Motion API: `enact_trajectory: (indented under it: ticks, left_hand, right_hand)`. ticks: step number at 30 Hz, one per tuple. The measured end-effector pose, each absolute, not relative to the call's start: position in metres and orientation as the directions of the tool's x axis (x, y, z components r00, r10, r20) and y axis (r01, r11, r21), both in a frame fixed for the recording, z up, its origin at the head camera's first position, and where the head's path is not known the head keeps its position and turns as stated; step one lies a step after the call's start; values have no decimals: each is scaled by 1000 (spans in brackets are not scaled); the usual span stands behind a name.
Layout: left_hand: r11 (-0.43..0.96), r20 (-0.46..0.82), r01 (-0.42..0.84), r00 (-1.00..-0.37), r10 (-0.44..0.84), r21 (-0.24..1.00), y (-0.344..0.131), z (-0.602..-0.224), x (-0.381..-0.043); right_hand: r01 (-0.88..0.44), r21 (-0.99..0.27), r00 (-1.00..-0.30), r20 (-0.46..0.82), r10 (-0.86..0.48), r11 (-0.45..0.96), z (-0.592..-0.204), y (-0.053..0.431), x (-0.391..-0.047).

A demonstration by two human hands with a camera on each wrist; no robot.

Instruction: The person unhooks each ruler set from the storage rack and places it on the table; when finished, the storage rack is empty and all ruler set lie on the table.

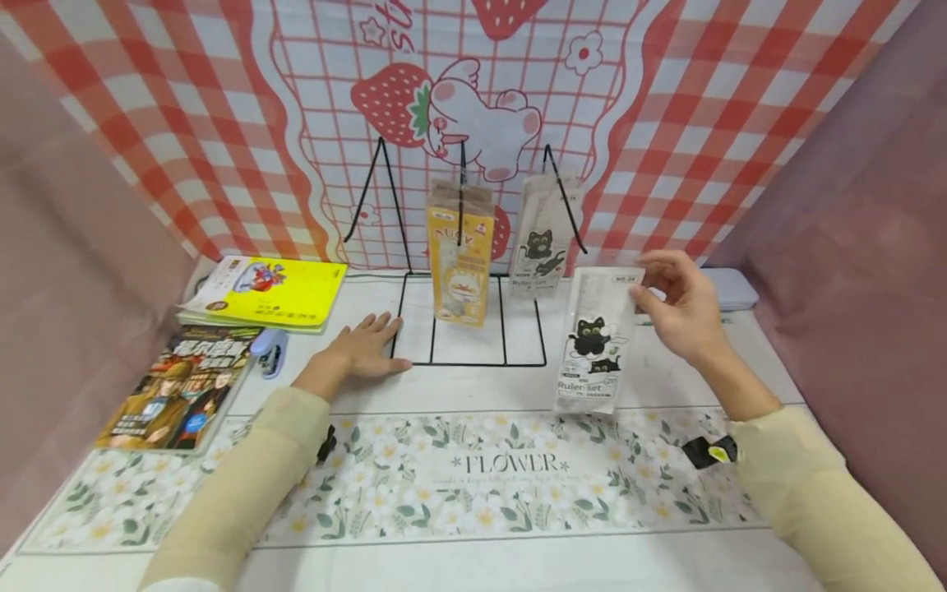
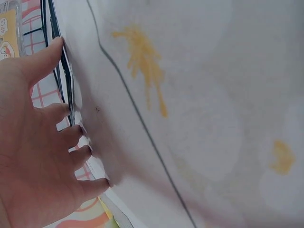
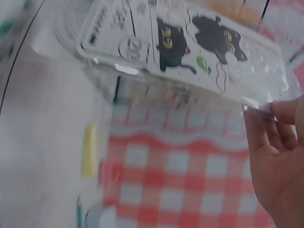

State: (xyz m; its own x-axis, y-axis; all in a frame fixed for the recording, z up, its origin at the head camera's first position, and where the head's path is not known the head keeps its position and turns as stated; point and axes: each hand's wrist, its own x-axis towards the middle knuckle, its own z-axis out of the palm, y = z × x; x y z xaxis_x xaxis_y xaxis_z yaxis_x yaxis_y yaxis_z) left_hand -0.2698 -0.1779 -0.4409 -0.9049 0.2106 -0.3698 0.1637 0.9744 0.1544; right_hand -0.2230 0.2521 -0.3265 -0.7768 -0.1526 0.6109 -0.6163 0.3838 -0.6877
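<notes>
Head view: right hand (image 1: 676, 304) pinches cat-print ruler packet (image 1: 592, 345) by top right corner; packet hangs down-left of fingers, long axis near upright, beyond front right corner of black rack (image 1: 473, 364). Whether bottom end touches table (image 1: 444, 567): cannot tell. Left hand (image 1: 362, 349) farther from packet, at rack's front left corner.

Left wrist view: fingers spread apart, thumb at rack wire.

Right wrist view: thumb and fingertips clamped on packet's end, length stretching away.
</notes>
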Motion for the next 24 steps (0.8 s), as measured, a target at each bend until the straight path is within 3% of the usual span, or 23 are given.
enact_trajectory:
  ticks: [5, 9, 17, 24]
  left_hand:
    - [974, -380, 160, -901, 212, 163, -177, -443, -271]
    - [974, -382, 164, -899, 213, 157, -178, -442, -272]
    - [973, -387, 162, -897, 214, 162, -178, -441, -274]
    - [975, -387, 146, -900, 202, 170, -179, -442, -272]
  right_hand:
    - [-402, -739, -911, 386, -149, 541, -337, 305, -237]
    - [-249, -717, -967, 221, -127, 651, -349, 348, -239]
    - [-117, -646, -992, 40, -120, 754, -375, 413, -235]
    - [-62, -648, -989, -65, -136, 759, -395, 448, -247]
